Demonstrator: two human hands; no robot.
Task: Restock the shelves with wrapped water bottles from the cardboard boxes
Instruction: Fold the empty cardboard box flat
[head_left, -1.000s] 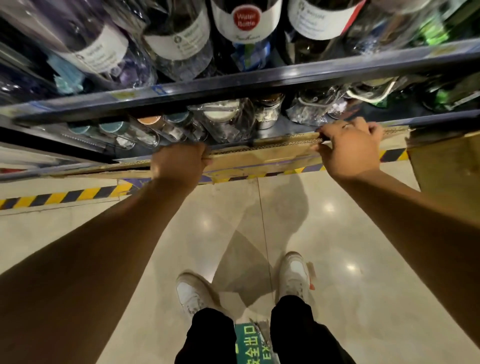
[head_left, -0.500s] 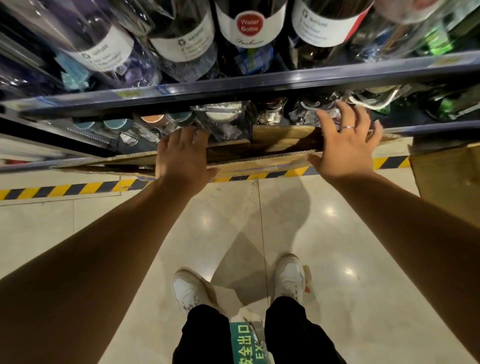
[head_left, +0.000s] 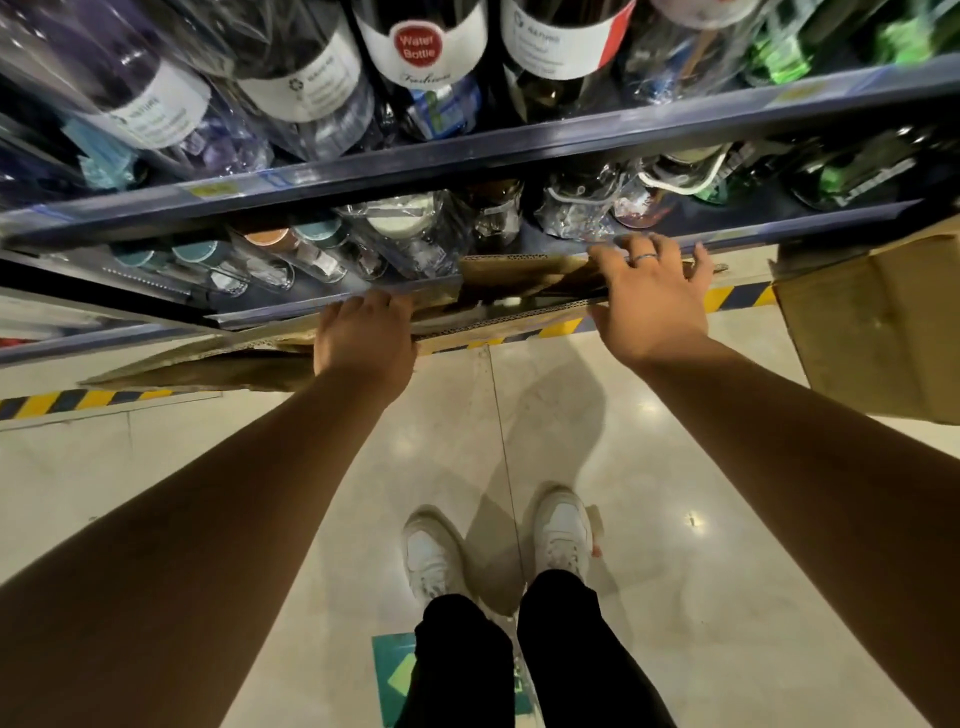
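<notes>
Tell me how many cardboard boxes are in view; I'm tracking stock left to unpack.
2. One cardboard box sits open against the bottom shelf, under both hands. The other box stands at the right edge, cut off by the frame. Others may be hidden.

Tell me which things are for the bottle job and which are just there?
For the job: brown cardboard box under both hands, left hand, right hand, clear-wrapped bottles, dark metal shelves.
Just there: white sneakers, green floor sign, yellow-black striped tape.

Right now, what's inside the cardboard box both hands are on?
Little shows. The cardboard box sits at the lower shelf edge, flaps parted by the left hand and right hand. Only a dark gap with a pale glint appears; the flaps and hands cover any contents.
</notes>
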